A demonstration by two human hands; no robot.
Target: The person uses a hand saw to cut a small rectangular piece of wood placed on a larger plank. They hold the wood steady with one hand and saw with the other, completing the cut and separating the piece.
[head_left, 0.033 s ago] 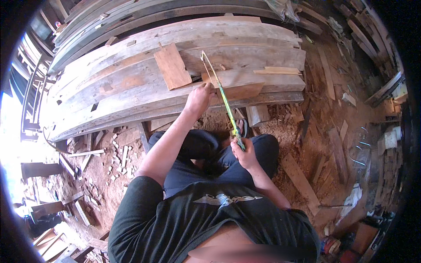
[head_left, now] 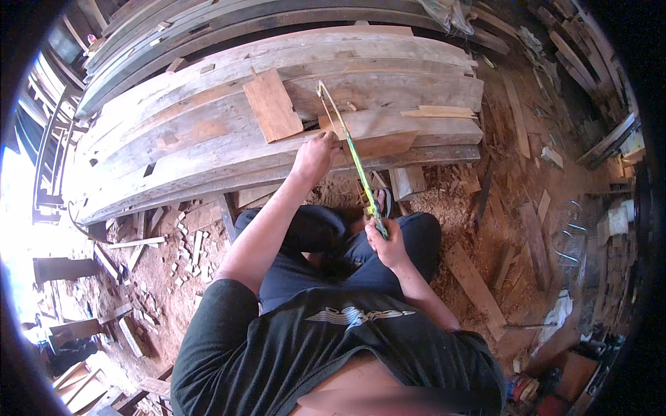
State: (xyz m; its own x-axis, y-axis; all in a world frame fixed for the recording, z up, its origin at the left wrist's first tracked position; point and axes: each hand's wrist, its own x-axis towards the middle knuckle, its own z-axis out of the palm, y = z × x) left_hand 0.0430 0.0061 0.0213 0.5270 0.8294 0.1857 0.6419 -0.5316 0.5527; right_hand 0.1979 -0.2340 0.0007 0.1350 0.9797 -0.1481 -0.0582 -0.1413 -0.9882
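Note:
A narrow hacksaw with a green and yellow frame (head_left: 357, 163) reaches from my lap up over the stacked planks, its far end pale. My right hand (head_left: 388, 246) is closed round its handle, above my right thigh. At the planks' near edge my left hand (head_left: 318, 158) is closed, its fingers pressed on a thin brown wooden board (head_left: 381, 145). The saw crosses this board just right of my left fingers. Whether the blade sits in a cut is too small to tell. Left of the saw, a flat rectangular wood panel (head_left: 272, 105) lies on the planks.
Thick planks (head_left: 187, 128) form a low stack before me. Thin wood strips (head_left: 440, 111) lie on its right end. Small offcuts (head_left: 187, 253) litter the floor at left; a long board (head_left: 476, 288) lies at right. More timber (head_left: 590, 76) is piled at the far right.

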